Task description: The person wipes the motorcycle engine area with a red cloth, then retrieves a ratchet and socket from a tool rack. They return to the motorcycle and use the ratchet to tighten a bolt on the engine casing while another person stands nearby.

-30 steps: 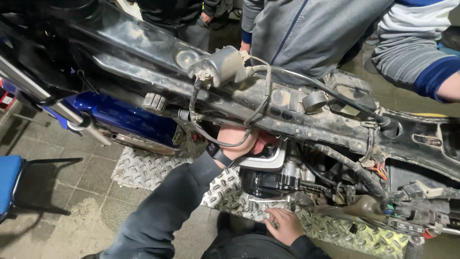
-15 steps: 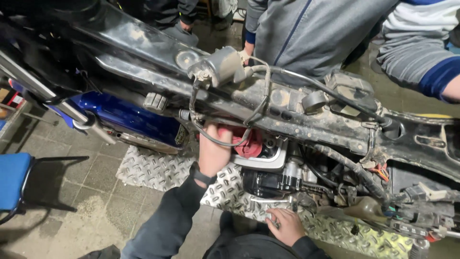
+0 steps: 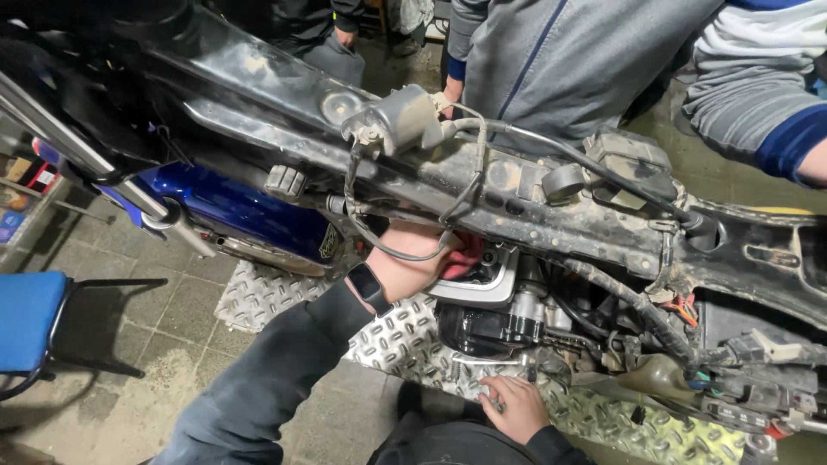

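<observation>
Under the motorcycle frame [image 3: 551, 207], keep your left hand [image 3: 413, 258] pressing the red rag [image 3: 463, 256], fingers closed on it, against the engine [image 3: 491, 301] while your right hand [image 3: 517, 405], fingers loosely curled, braces below.

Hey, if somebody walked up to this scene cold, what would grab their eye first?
Probably the stripped, grimy motorcycle frame running across the middle, wires and hoses exposed. Under it, the left hand presses a red rag against the engine, while the right hand rests low on the diamond-plate stand. A blue fuel tank shines at left.
</observation>
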